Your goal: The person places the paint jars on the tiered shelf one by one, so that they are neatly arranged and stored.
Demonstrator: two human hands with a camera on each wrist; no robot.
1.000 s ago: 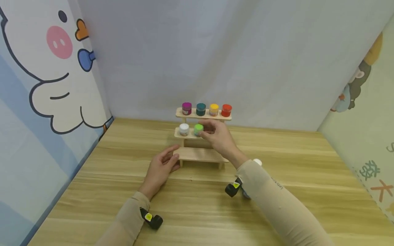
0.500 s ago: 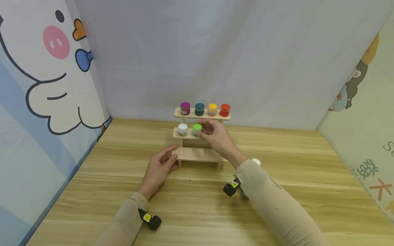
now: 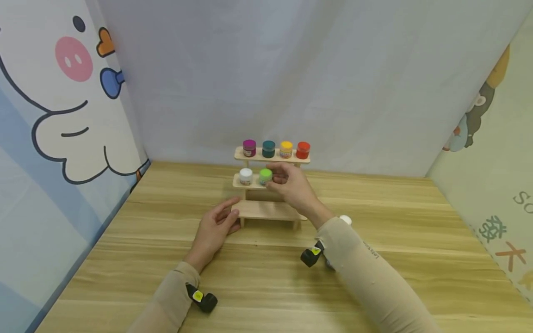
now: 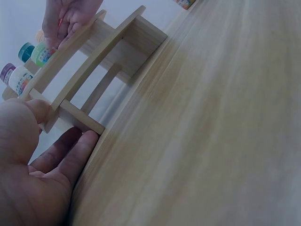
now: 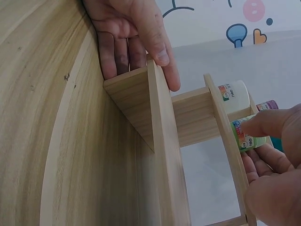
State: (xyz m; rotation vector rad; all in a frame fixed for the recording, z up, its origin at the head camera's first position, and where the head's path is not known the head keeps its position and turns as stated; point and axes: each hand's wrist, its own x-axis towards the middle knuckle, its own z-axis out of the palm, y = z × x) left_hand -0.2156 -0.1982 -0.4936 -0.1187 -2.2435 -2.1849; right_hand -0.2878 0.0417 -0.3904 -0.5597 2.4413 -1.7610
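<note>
A small three-step wooden stand (image 3: 268, 210) sits on the table. My right hand (image 3: 294, 188) pinches a green-lidded paint jar (image 3: 265, 174) on the middle shelf. In the right wrist view, thumb and fingers lie on either side of that green jar (image 5: 241, 134). Left of it stands a white paint jar (image 3: 246, 176). My left hand (image 3: 213, 227) holds the left end of the bottom shelf. Its thumb rests at the shelf's front edge, with fingers by the stand's leg in the right wrist view. The bottom shelf bears no jars.
On the top shelf stand purple (image 3: 249, 148), teal (image 3: 268, 148), yellow (image 3: 286, 149) and red (image 3: 303, 150) jars. A white-topped object (image 3: 345, 220) shows partly behind my right forearm, and a darker one (image 3: 330, 264) peeks out below. A pale curtain (image 3: 266, 69) hangs behind the table.
The head view has shifted slightly, so everything sits a little further left in it. Both hands and the jars otherwise stay in place.
</note>
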